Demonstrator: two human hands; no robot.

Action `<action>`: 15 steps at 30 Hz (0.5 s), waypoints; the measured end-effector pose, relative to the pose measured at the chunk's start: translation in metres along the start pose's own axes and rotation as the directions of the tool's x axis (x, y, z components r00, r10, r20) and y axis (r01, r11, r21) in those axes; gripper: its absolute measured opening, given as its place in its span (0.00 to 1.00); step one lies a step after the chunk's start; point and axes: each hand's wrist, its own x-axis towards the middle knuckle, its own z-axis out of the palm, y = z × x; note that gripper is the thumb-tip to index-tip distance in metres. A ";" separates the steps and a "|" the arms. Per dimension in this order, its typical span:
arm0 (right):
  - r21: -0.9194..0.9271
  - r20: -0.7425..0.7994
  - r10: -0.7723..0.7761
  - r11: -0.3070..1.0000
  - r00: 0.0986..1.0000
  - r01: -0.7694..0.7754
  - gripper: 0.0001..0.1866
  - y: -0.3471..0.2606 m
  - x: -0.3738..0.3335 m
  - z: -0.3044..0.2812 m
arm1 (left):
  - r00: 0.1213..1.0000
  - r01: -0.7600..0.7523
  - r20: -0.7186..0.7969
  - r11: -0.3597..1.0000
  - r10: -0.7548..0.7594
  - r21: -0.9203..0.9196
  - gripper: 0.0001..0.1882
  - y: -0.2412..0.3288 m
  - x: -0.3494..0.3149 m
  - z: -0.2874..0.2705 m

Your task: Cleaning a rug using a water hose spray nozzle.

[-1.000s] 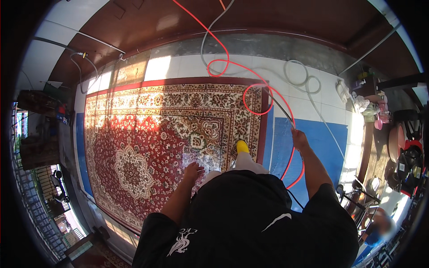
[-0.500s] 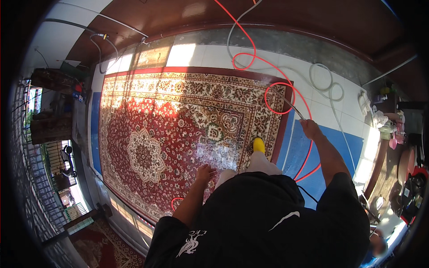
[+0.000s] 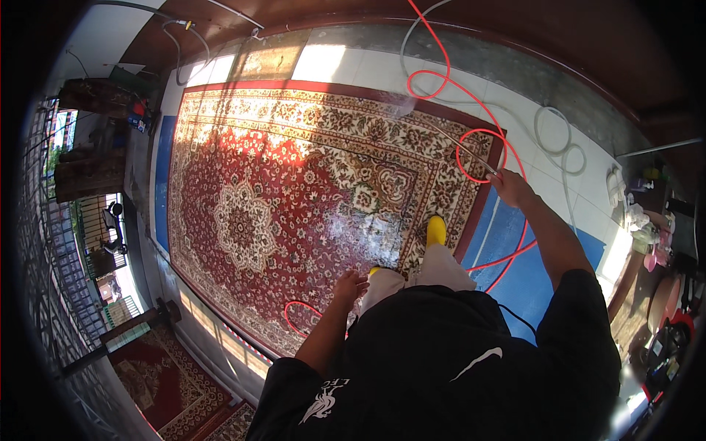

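from where i stand this looks like a rug-washing workshop or yard, partly open to daylight; whether it belongs to a house i cannot tell. a big red patterned rug (image 3: 294,213) covers much of the floor, with a glossy pale patch (image 3: 360,235) on it, and a second rug (image 3: 158,375) lies off to the left. a red hose (image 3: 440,41) and a grey hose (image 3: 553,109) loop over white tiles (image 3: 375,72) near a blue floor area (image 3: 544,272). yellow footwear (image 3: 436,231) stands on the big rug, and barred openings (image 3: 94,231) line the left side
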 end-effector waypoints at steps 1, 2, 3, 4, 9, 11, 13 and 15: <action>0.020 0.012 -0.011 1.000 1.000 0.010 0.25 0.001 -0.008 0.000 | 1.000 -0.010 0.011 1.000 0.010 0.000 0.28 0.001 0.000 0.003; 0.019 0.013 -0.007 1.000 1.000 0.007 0.25 0.007 -0.018 0.000 | 1.000 -0.007 0.013 1.000 0.007 0.001 0.28 0.003 0.001 0.006; 0.001 0.039 0.023 1.000 0.999 -0.024 0.25 0.016 -0.030 -0.001 | 1.000 -0.015 0.002 1.000 0.015 0.010 0.28 0.008 0.000 0.012; -0.016 0.066 0.051 0.999 0.997 -0.050 0.25 0.024 -0.042 -0.002 | 1.000 -0.025 -0.011 1.000 0.025 0.016 0.29 0.012 0.000 0.016; -0.080 0.172 0.159 0.986 0.972 -0.147 0.23 0.051 -0.098 -0.001 | 1.000 -0.030 -0.001 1.000 0.030 -0.011 0.29 0.010 0.016 0.026; -0.066 0.172 0.162 0.986 0.972 -0.153 0.23 0.052 -0.103 0.008 | 0.999 -0.027 0.021 1.000 0.027 -0.012 0.29 0.004 0.020 0.026; -0.050 0.169 0.163 0.986 0.972 -0.157 0.23 0.044 -0.103 0.011 | 0.998 -0.009 0.060 0.999 0.007 0.031 0.31 0.002 0.020 0.029; -0.018 0.164 0.155 0.988 0.974 -0.154 0.24 0.029 -0.094 0.015 | 0.998 -0.011 0.067 0.999 0.008 0.035 0.31 0.001 0.018 0.033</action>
